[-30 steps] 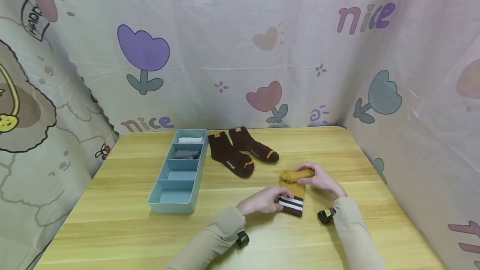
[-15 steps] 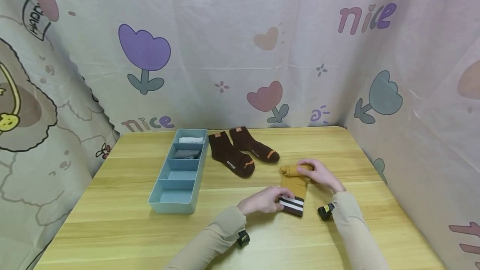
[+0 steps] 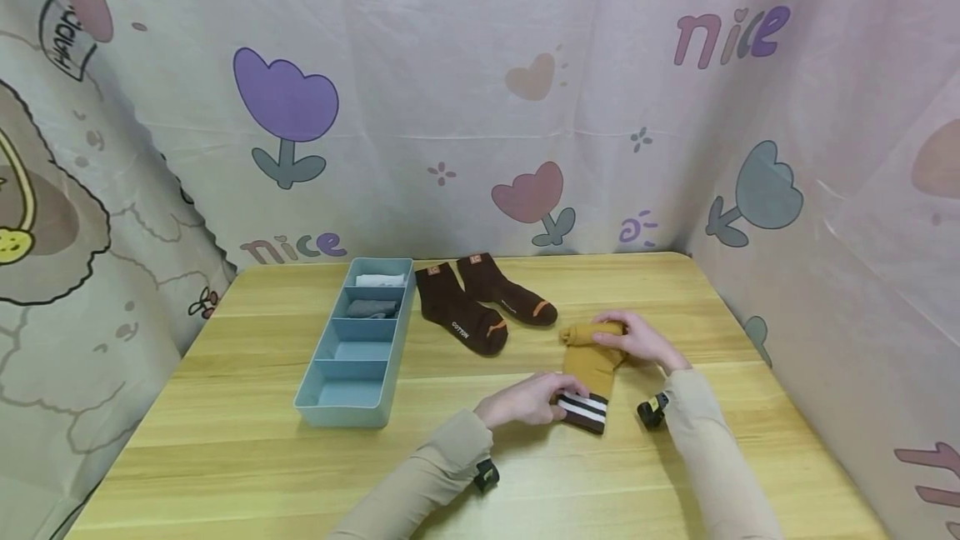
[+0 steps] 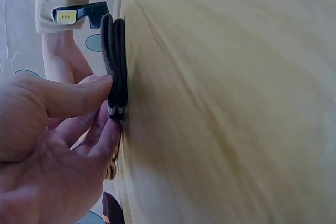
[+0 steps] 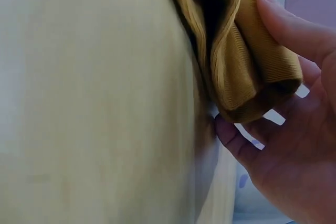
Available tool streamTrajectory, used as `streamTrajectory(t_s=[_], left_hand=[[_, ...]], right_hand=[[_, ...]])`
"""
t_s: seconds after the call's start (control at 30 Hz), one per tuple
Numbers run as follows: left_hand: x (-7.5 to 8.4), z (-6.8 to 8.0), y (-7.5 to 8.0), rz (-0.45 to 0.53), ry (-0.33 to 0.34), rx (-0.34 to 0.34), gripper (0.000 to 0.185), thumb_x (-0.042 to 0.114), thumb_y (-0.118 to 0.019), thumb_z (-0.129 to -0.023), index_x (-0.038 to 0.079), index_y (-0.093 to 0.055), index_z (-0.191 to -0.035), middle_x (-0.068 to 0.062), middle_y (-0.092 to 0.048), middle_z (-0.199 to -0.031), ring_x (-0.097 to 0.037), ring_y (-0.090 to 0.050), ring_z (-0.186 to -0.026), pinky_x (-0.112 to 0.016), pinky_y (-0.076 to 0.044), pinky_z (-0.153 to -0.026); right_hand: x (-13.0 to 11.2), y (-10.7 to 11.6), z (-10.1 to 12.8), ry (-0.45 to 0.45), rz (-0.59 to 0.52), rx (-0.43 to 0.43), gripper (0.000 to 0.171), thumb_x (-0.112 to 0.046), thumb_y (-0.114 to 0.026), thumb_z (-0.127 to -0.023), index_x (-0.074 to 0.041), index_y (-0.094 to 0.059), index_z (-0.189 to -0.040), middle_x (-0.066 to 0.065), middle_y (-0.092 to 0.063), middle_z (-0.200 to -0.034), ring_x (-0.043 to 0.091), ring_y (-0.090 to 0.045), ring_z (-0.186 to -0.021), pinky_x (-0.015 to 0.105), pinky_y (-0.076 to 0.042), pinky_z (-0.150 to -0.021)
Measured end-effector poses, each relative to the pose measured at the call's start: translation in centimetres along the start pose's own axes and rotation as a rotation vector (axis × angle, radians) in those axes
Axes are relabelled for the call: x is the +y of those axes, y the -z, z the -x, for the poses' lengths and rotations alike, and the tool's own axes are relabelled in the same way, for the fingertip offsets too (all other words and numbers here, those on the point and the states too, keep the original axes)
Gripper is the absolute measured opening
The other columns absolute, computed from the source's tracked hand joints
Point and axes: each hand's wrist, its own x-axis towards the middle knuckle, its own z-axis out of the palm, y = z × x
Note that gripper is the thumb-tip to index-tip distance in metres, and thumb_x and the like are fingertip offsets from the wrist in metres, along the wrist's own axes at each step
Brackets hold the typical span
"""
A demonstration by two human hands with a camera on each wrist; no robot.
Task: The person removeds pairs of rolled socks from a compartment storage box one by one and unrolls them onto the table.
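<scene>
Mustard socks (image 3: 588, 369) lie stacked on the table, their far end folded over into a loose roll. Their dark brown cuff (image 3: 582, 412) has white stripes and points towards the person. My left hand (image 3: 527, 400) pinches the cuff's left edge; in the left wrist view the thumb (image 4: 79, 97) lies against the layered cuff (image 4: 116, 61). At the far end, my right hand (image 3: 639, 340) grips the roll from the right. Its thumb (image 5: 294, 27) presses on the mustard fabric (image 5: 236, 61) in the right wrist view, with the fingers around the other side.
A blue box (image 3: 388, 377) with several compartments stands to the left. White fabric (image 3: 380, 281) and grey fabric (image 3: 372, 308) lie in its two far compartments. Two dark brown socks (image 3: 461, 315) lie flat between the box and the mustard socks. A patterned curtain (image 3: 420, 173) hangs behind the table.
My right hand has moved slightly away from the person with the rolled end, and more mustard fabric shows between roll and cuff. The left hand has stayed at the cuff.
</scene>
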Motion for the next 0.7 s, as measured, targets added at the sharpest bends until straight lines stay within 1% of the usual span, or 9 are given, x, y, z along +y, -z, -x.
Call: streamTrajectory(t_s=[0.1,0.17,0.27,0.33,0.4,0.47,0.53,0.6,0.7], left_hand=[[0.1,0.1,0.1,0.004,-0.005,-0.002,0.043,-0.001,-0.067,-0.089,0.016,-0.063,-0.129,-0.003,-0.07,-0.126,-0.006,-0.06,-0.11,-0.017,-0.046,-0.098],[0.1,0.1,0.2,0.005,-0.009,-0.003,0.043,-0.002,-0.067,-0.089,0.015,-0.063,-0.129,-0.004,-0.07,-0.126,-0.005,-0.06,-0.111,-0.017,-0.045,-0.099],[0.2,0.1,0.2,0.005,-0.011,-0.004,0.043,-0.002,-0.066,-0.089,0.014,-0.063,-0.129,-0.004,-0.07,-0.127,-0.005,-0.06,-0.111,-0.016,-0.045,-0.099],[0.2,0.1,0.2,0.006,-0.012,-0.006,0.043,-0.002,-0.066,-0.09,0.014,-0.063,-0.129,-0.004,-0.07,-0.127,-0.005,-0.06,-0.111,-0.016,-0.045,-0.098],[0.2,0.1,0.3,0.005,-0.01,-0.009,0.043,-0.002,-0.066,-0.09,0.014,-0.063,-0.129,-0.004,-0.07,-0.128,-0.006,-0.06,-0.111,-0.016,-0.045,-0.099],[0.3,0.2,0.3,0.009,-0.004,-0.013,0.043,-0.002,-0.066,-0.09,0.014,-0.063,-0.13,-0.005,-0.07,-0.128,-0.006,-0.06,-0.112,-0.016,-0.045,-0.099],[0.3,0.2,0.3,0.012,-0.001,-0.016,0.043,-0.003,-0.066,-0.09,0.014,-0.063,-0.13,-0.005,-0.07,-0.128,-0.007,-0.06,-0.113,-0.017,-0.045,-0.1],[0.4,0.2,0.4,0.015,0.004,-0.019,0.044,-0.003,-0.066,-0.09,0.014,-0.063,-0.13,-0.005,-0.07,-0.128,-0.008,-0.06,-0.114,-0.017,-0.045,-0.101],[0.5,0.2,0.5,0.015,0.003,-0.022,0.043,-0.003,-0.066,-0.09,0.014,-0.063,-0.13,-0.005,-0.07,-0.128,-0.007,-0.06,-0.112,-0.017,-0.045,-0.1]], right_hand=[[0.3,0.2,-0.5,-0.049,0.028,0.001,0.034,-0.023,-0.066,-0.097,0.0,-0.068,-0.121,0.023,-0.068,-0.124,0.041,-0.06,-0.119,0.055,-0.047,-0.104],[0.2,0.3,-0.8,-0.075,0.035,0.005,0.034,-0.025,-0.063,-0.099,0.001,-0.067,-0.121,0.025,-0.067,-0.125,0.04,-0.06,-0.118,0.054,-0.048,-0.102],[0.3,0.3,-1.1,-0.1,0.04,0.023,0.032,-0.025,-0.06,-0.101,0.001,-0.069,-0.117,0.023,-0.068,-0.121,0.033,-0.062,-0.109,0.043,-0.051,-0.094],[0.4,0.2,-1.3,-0.113,0.031,0.034,0.031,-0.026,-0.061,-0.1,0.0,-0.069,-0.116,0.021,-0.069,-0.118,0.026,-0.063,-0.102,0.035,-0.051,-0.088],[0.4,0.2,-1.3,-0.115,0.021,0.034,0.033,-0.027,-0.066,-0.097,-0.002,-0.068,-0.118,0.02,-0.069,-0.119,0.023,-0.063,-0.101,0.031,-0.05,-0.086],[0.4,0.2,-1.3,-0.098,0.008,0.022,0.038,-0.025,-0.073,-0.092,-0.002,-0.067,-0.122,0.021,-0.068,-0.121,0.024,-0.064,-0.103,0.029,-0.05,-0.088],[0.4,0.2,-1.3,-0.072,-0.003,0.012,0.041,-0.02,-0.077,-0.088,-0.002,-0.066,-0.123,0.022,-0.067,-0.122,0.026,-0.064,-0.105,0.029,-0.05,-0.088],[0.4,0.2,-1.3,-0.046,0.001,0.015,0.04,-0.015,-0.079,-0.086,-0.001,-0.066,-0.121,0.023,-0.067,-0.12,0.025,-0.064,-0.103,0.027,-0.05,-0.087],[0.5,0.3,-1.4,-0.032,0.03,0.041,0.032,-0.011,-0.074,-0.089,0.002,-0.067,-0.117,0.026,-0.068,-0.118,0.023,-0.062,-0.094,0.026,-0.048,-0.08]])
